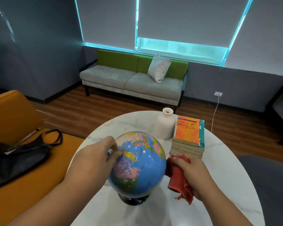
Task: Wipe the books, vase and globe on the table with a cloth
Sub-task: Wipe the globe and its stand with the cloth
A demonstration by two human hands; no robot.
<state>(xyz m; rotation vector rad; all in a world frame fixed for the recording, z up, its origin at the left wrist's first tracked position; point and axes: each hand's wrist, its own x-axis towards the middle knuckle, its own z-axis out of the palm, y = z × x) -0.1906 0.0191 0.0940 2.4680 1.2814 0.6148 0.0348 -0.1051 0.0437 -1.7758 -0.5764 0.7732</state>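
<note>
Two hands are at the globe (138, 162), which stands on a dark round base (134, 199) near the front middle of the white marble counter (219, 168). The left hand (95, 158) is closed at the globe's upper left, fingertips pinched on what looks like the clear arc beside the ball; the exact contact is blurred. The right hand (192, 174) is closed around a bunched red cloth (178, 178), pressed against the globe's right side.

The globe is probably a light, hollow plastic ball with a smooth, slick skin, and it likely spins on its axis. That means it will turn away under the cloth unless it is braced, so the arc or the base is the place to hold it, not the ball itself. Its base is narrow, so a hard sideways push could tip it.

The cloth is soft and limp; a corner hangs loose below the hand, and bunching it gives a firmer wiping pad.

Behind the globe, well apart from it, the pale vase (165, 124) stands upright just beside a stack of books (188, 137). The vase looks ceramic, so brittle and top-narrow: best steadied by the body. The books seem to be light, flexible paperbacks that could slide off each other.
</note>
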